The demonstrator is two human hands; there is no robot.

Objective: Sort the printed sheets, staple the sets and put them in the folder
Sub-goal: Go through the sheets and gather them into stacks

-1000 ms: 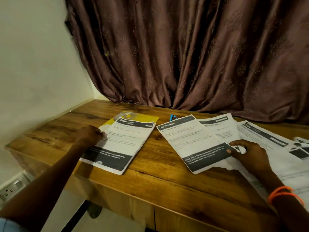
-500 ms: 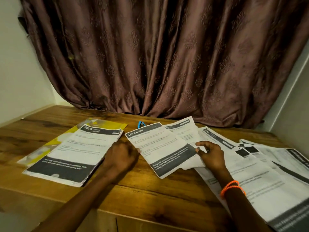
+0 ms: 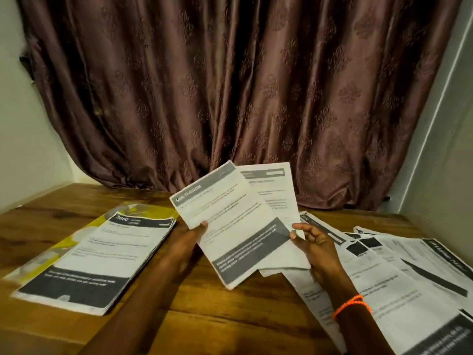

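Both hands hold a small set of printed sheets (image 3: 230,221) lifted off the wooden table (image 3: 204,316), tilted up toward me. My left hand (image 3: 189,239) grips the set's left edge, thumb on the top sheet headed "MULTI-ROOM". My right hand (image 3: 312,244) pinches the right edge, where a second sheet (image 3: 276,190) fans out behind. A sorted stack of sheets (image 3: 102,260) lies at the left on a yellow folder (image 3: 64,244). Several loose sheets (image 3: 399,283) are spread at the right. No stapler is visible.
A brown patterned curtain (image 3: 230,98) hangs behind the table. White walls stand at the left and right. The table's front edge runs along the bottom left of the view.
The "MULTI-ROOM" set lay flat on the table; now both hands have lifted it upright. My left hand moved from the left stack to the set's left edge.
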